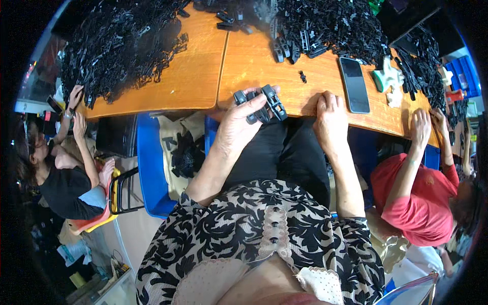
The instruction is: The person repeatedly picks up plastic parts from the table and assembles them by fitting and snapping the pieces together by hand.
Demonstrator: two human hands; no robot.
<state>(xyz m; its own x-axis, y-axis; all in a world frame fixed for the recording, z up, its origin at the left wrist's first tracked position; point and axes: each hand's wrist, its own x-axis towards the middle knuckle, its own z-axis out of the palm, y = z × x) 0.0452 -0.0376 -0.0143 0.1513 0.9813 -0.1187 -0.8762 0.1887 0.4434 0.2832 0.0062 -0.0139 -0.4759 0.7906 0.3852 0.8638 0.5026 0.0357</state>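
Observation:
Several chunky black plastic parts (274, 103) with slots and rounded ends are gripped in my left hand (235, 128), just over the table's near edge. My thumb presses across them, and the parts stick out to both sides of it. My right hand (331, 121) rests on the table edge further right, its fingers curled down. Whatever might be under those fingers is hidden. A small black piece (303, 77) lies alone on the wooden table (254, 61), beyond and between my hands.
A dark phone (354, 85) lies right of my right hand, beside a white and green object (389, 76). Large heaps of black parts cover the table's far left (122, 46) and far right (335, 23). A blue bin (152, 173) stands below left. Co-workers sit on both sides.

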